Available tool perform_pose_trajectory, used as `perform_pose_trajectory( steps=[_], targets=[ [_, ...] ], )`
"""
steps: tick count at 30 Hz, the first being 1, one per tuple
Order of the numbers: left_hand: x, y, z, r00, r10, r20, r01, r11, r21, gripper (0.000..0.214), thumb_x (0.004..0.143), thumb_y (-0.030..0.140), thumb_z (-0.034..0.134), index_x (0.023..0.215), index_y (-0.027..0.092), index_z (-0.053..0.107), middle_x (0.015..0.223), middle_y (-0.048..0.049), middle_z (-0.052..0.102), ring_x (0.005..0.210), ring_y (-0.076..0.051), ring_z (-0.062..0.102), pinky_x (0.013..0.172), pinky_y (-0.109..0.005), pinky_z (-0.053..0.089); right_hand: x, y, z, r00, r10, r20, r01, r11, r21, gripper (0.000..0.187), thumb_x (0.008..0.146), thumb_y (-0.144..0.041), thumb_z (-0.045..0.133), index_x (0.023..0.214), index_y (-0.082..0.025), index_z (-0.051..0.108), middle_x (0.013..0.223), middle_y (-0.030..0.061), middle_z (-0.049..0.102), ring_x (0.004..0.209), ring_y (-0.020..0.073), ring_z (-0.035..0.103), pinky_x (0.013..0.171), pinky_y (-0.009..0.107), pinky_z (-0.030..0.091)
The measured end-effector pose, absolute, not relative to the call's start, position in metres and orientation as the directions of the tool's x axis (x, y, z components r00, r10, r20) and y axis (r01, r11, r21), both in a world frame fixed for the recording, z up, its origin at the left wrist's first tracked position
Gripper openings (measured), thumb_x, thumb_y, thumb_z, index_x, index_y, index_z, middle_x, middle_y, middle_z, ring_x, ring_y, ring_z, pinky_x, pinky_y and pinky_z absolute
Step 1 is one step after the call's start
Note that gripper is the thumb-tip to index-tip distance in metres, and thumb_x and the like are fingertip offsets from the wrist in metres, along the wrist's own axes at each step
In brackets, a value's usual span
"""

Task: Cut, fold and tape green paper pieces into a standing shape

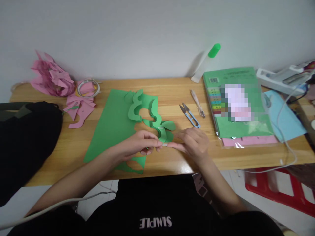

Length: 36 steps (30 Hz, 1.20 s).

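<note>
My left hand (148, 143) is closed in a pinch on one end of a small white strip (165, 144), which looks like a piece of tape. At the strip's other end, the fingertips of my right hand (193, 143) are closed on it. Just beyond my fingers lie green paper cut-outs: a wavy piece (155, 120) with another short pale strip on it and a rounded leaf shape (168, 125). A curly green cut-out (135, 109) rests on a large green paper sheet (105, 124), partly under my left forearm. Blue thread snips (189, 115) lie beyond my right hand.
A pen-like tool (197, 103) lies near the snips. Right of it is a green paper pack (236, 127); a glue stick with a green cap (214, 50) leans on the wall. Pink scraps (82, 111), a tape roll (98, 89) and dark cloth (29, 141) occupy the left.
</note>
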<state>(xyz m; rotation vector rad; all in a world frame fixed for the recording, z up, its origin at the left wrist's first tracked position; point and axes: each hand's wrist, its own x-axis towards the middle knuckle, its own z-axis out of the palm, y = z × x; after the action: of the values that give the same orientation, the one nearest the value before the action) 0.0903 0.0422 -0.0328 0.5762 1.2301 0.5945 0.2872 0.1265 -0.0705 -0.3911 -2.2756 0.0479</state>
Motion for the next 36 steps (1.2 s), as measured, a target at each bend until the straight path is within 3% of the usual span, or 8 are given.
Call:
perform_pose_trajectory(
  steps=[11, 18, 21, 23, 26, 31, 34, 36],
  targets=[
    [0.089, 0.044, -0.034, 0.144, 0.765, -0.628, 0.04, 0.63, 0.776, 0.028, 0.067, 0.041, 0.069, 0.067, 0.014, 0.065, 0.051, 0.0037, 0.05, 0.048, -0.006, 0.04, 0.048, -0.02, 0.029, 0.286, 0.127, -0.072, -0.648, 0.293, 0.703, 0.269, 0.952, -0.148, 0.03, 0.09, -0.041, 0.065, 0.072, -0.018, 0.058, 0.059, -0.0006, 0.06, 0.056, 0.0102, 0.053, 0.056, 0.024, 0.039],
    [0.083, 0.039, -0.045, -0.05, 0.959, -0.28, 0.333, 0.28, 0.9, 0.023, 0.082, 0.036, 0.058, 0.073, 0.015, 0.064, 0.074, -0.0031, 0.065, 0.065, -0.012, 0.054, 0.06, -0.025, 0.041, 0.286, 0.13, -0.076, -0.749, 0.371, 0.55, 0.273, 0.928, -0.254, 0.025, 0.095, -0.034, 0.059, 0.079, -0.014, 0.063, 0.064, 0.0019, 0.062, 0.057, 0.011, 0.055, 0.056, 0.023, 0.037],
    [0.085, 0.035, -0.061, -0.112, 0.987, 0.114, 0.641, -0.016, 0.767, 0.02, 0.085, 0.03, 0.06, 0.101, 0.017, 0.063, 0.1, -0.0076, 0.07, 0.093, -0.02, 0.062, 0.081, -0.035, 0.049, 0.282, 0.133, -0.085, -0.782, 0.438, 0.443, 0.291, 0.886, -0.362, 0.019, 0.097, -0.024, 0.052, 0.089, -0.015, 0.066, 0.077, 0.0047, 0.068, 0.066, 0.0124, 0.06, 0.061, 0.022, 0.041],
    [0.089, 0.032, -0.074, -0.054, 0.956, 0.287, 0.771, -0.143, 0.62, 0.045, 0.083, 0.028, 0.066, 0.125, 0.018, 0.051, 0.117, -0.011, 0.066, 0.112, -0.025, 0.059, 0.095, -0.043, 0.048, 0.276, 0.139, -0.094, -0.81, 0.453, 0.374, 0.301, 0.867, -0.397, 0.02, 0.098, -0.022, 0.048, 0.095, -0.016, 0.067, 0.083, 0.0058, 0.069, 0.072, 0.014, 0.063, 0.064, 0.023, 0.044],
    [0.095, 0.028, -0.091, 0.011, 0.94, 0.342, 0.839, -0.195, 0.508, 0.067, 0.083, 0.026, 0.067, 0.14, 0.018, 0.034, 0.128, -0.0144, 0.061, 0.121, -0.028, 0.056, 0.099, -0.046, 0.047, 0.268, 0.149, -0.099, -0.8, 0.492, 0.343, 0.337, 0.842, -0.422, 0.024, 0.097, -0.021, 0.045, 0.098, -0.015, 0.068, 0.084, 0.0076, 0.069, 0.075, 0.0164, 0.064, 0.067, 0.025, 0.046],
    [0.094, 0.025, -0.099, 0.005, 0.943, 0.333, 0.839, -0.185, 0.511, 0.064, 0.084, 0.027, 0.067, 0.139, 0.018, 0.036, 0.133, -0.0147, 0.058, 0.123, -0.029, 0.055, 0.101, -0.047, 0.047, 0.301, 0.127, -0.077, -0.714, 0.597, 0.365, 0.409, 0.779, -0.474, 0.03, 0.099, -0.035, 0.046, 0.105, -0.013, 0.066, 0.086, 0.0086, 0.07, 0.079, 0.0179, 0.066, 0.072, 0.029, 0.051],
    [0.092, 0.026, -0.099, -0.022, 0.943, 0.333, 0.836, -0.165, 0.523, 0.063, 0.082, 0.027, 0.068, 0.137, 0.018, 0.039, 0.132, -0.0144, 0.058, 0.123, -0.029, 0.055, 0.102, -0.048, 0.046, 0.352, 0.084, -0.071, -0.796, 0.467, 0.385, 0.364, 0.877, -0.313, 0.055, 0.097, -0.056, 0.043, 0.127, -0.013, 0.058, 0.115, 0.0142, 0.067, 0.114, 0.0266, 0.06, 0.095, 0.04, 0.049],
    [0.091, 0.027, -0.1, -0.016, 0.939, 0.343, 0.834, -0.176, 0.523, 0.063, 0.082, 0.026, 0.068, 0.137, 0.018, 0.039, 0.13, -0.0139, 0.059, 0.122, -0.029, 0.056, 0.101, -0.048, 0.047, 0.383, 0.054, -0.079, -0.861, 0.442, 0.25, 0.389, 0.891, -0.234, 0.063, 0.095, -0.057, 0.047, 0.138, -0.011, 0.05, 0.127, 0.0143, 0.063, 0.124, 0.0271, 0.055, 0.101, 0.041, 0.047]
  ],
)
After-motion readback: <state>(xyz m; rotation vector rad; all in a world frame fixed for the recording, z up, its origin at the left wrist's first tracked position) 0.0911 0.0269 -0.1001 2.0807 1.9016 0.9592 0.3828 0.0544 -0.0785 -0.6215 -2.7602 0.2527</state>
